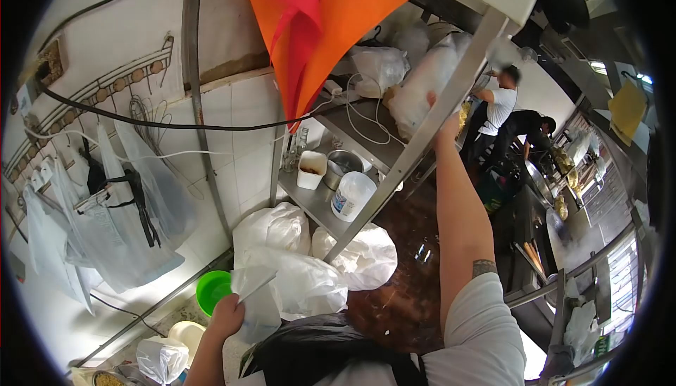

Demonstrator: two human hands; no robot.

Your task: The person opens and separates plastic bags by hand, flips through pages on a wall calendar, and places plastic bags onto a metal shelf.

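My left hand [227, 315], low in the view, is closed around the edge of a flat, translucent plastic piece [257, 298], perhaps a folded bag. My right arm stretches up and forward to the metal rack. There my right hand [443, 125] is against or beside a large, full white plastic bag [422, 90] on the upper shelf. A slanted rack post [440, 104] crosses in front of it, and most of its fingers are hidden, so its grip does not show.
A lower shelf holds a white tub [312, 169], a metal pot [343, 164] and a plastic jar [353, 196]. Stuffed white bags [303, 280] lie below, near a green basin [213, 292]. An orange-red cloth [310, 27] hangs ahead. Two people [501, 104] work at the right.
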